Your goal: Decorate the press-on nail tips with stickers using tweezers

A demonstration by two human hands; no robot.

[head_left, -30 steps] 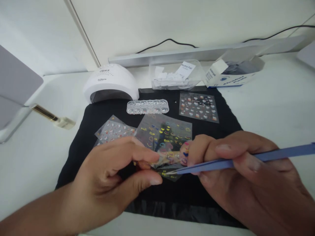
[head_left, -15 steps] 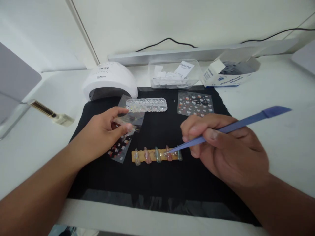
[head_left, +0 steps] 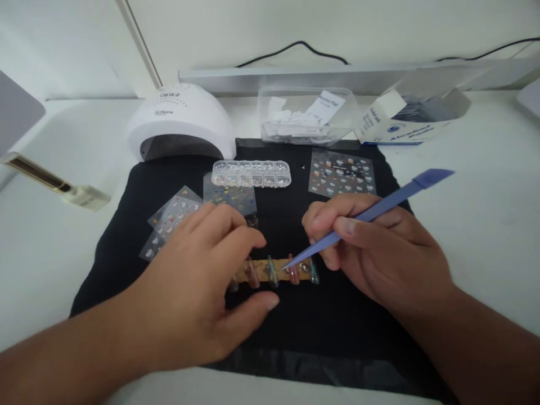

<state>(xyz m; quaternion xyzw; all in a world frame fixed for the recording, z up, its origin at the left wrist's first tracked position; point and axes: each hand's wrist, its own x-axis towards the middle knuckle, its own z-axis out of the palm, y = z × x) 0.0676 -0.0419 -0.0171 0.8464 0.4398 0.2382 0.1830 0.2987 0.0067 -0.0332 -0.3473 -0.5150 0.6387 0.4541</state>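
Observation:
My left hand (head_left: 206, 281) reaches over the left end of a tan strip (head_left: 262, 271), thumb and forefinger apart on either side of it, holding nothing. Several clear, pink and green false nails (head_left: 292, 269) stand in a row on the strip; the leftmost is partly hidden by this hand. My right hand (head_left: 371, 247) grips slim purple tweezers (head_left: 379, 208), whose pointed tip comes down between the green and pink nails. Whether the tip holds anything is too small to tell. Left of the strip lie sticker sheets (head_left: 175, 216), partly under my left hand.
A clear compartment case (head_left: 252, 174) overlaps another sticker sheet (head_left: 230, 194). A third sheet (head_left: 342, 173) lies right on the black mat (head_left: 278, 219). Behind stand a white nail lamp (head_left: 181, 121), a plastic tub (head_left: 306, 115) and an alcohol pad box (head_left: 413, 121). A bottle (head_left: 86, 197) lies left.
My left hand has let go of the sticker sheets and moved right and nearer, over the strip. The tweezers still point at the nails. The view has shifted slightly.

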